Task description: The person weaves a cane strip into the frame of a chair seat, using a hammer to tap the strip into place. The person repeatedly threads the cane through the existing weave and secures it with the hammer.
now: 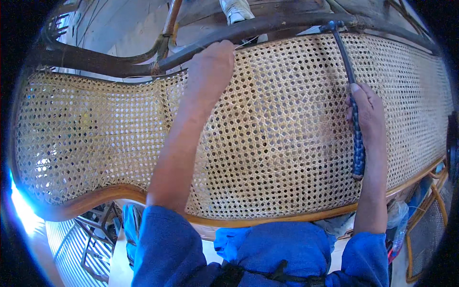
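Note:
A long woven cane panel stretches across in front of me, set in a curved wooden frame. My left hand is closed at the panel's far edge, beside the dark rail. A thin pale strand shows just right of its fingers; whether they pinch it is hidden. My right hand is wrapped round the dark patterned handle of a hammer. The hammer's head lies over the far rail at the upper right, and I cannot tell whether it touches.
Beyond the rail, a light-coloured shoe is on the floor. Dark poles join the rail at the upper left. Below left stands a dark lattice frame. Another cane piece with a wooden edge is at the lower right, near clear plastic.

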### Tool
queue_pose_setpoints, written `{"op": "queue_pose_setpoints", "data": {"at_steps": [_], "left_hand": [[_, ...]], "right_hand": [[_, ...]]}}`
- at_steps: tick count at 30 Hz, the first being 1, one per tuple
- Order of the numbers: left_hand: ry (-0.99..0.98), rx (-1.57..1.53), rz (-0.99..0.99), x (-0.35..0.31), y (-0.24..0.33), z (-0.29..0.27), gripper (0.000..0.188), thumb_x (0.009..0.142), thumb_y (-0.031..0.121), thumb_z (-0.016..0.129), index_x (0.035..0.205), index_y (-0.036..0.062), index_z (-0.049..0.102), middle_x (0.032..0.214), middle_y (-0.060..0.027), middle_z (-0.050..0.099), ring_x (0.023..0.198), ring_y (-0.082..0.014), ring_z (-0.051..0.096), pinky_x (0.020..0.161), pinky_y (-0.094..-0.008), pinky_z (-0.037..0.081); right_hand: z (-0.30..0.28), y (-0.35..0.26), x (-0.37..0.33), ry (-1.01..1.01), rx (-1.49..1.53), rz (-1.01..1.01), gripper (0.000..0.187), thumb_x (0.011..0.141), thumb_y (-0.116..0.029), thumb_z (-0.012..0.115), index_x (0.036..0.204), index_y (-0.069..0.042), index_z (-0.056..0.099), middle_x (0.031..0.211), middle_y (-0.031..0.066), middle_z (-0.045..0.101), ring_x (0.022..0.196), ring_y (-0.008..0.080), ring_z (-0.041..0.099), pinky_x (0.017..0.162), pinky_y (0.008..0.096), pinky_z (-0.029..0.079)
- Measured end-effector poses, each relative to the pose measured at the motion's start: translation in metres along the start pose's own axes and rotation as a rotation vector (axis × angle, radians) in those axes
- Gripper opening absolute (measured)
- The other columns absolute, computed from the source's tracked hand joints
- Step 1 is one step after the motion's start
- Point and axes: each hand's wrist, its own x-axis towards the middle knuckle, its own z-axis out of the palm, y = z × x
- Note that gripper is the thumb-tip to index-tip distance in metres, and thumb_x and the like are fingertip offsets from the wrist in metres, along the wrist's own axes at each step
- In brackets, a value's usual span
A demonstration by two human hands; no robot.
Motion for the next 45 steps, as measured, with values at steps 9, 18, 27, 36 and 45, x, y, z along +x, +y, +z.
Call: {"op": "queue_pose_setpoints", "data": {"at_steps": [9,18,27,36,45], "left_hand": [[-0.232,0.153,0.243,0.039,-0.006,-0.011,0.022,0.085,0.022,0.047,0.083,0.0053,0.061,0.076,-0.0219,0.062,0.074,-0.0399,0.062,0.068,-0.0481,0.049],[0.043,0.025,0.049,0.000,-0.007,0.008,0.021,0.087,0.021,0.047,0.094,0.0087,0.062,0.085,-0.0162,0.065,0.078,-0.0359,0.063,0.070,-0.0459,0.050],[0.261,-0.244,-0.480,-0.039,-0.010,-0.011,0.029,0.086,0.032,0.055,0.096,0.0071,0.065,0.086,-0.0164,0.065,0.080,-0.0341,0.063,0.070,-0.0406,0.049],[0.317,-0.369,-0.501,-0.026,-0.005,-0.001,0.029,0.084,0.035,0.059,0.089,0.0077,0.065,0.073,-0.0141,0.065,0.073,-0.0340,0.063,0.067,-0.0425,0.048],[0.378,-0.350,-0.446,-0.030,-0.008,0.009,0.020,0.083,0.026,0.059,0.084,0.0061,0.062,0.076,-0.0179,0.063,0.074,-0.0373,0.061,0.066,-0.0470,0.048]], "right_hand": [[-0.002,-0.006,0.001,0.036,-0.041,0.035,0.027,0.092,-0.027,0.050,0.093,-0.002,0.061,0.069,-0.0005,0.053,0.052,0.0068,0.049,0.049,0.0206,0.040],[-0.005,-0.008,-0.001,-0.098,-0.096,-0.056,0.024,0.091,-0.027,0.053,0.099,-0.004,0.057,0.066,-0.0034,0.049,0.047,0.0050,0.046,0.043,0.0201,0.037],[0.040,-0.039,-0.031,-0.270,-0.237,-0.123,0.021,0.089,-0.019,0.056,0.102,-0.003,0.054,0.065,-0.0026,0.047,0.049,0.0059,0.045,0.044,0.0219,0.037],[0.085,-0.061,-0.029,-0.274,-0.699,-0.388,0.024,0.084,-0.019,0.061,0.094,0.000,0.051,0.067,0.0151,0.055,0.059,0.0229,0.054,0.057,0.0351,0.044],[0.101,-0.072,-0.023,-0.322,-0.778,-0.209,0.027,0.090,-0.026,0.054,0.089,0.000,0.050,0.063,0.0179,0.053,0.055,0.0271,0.050,0.055,0.0382,0.042]]}}
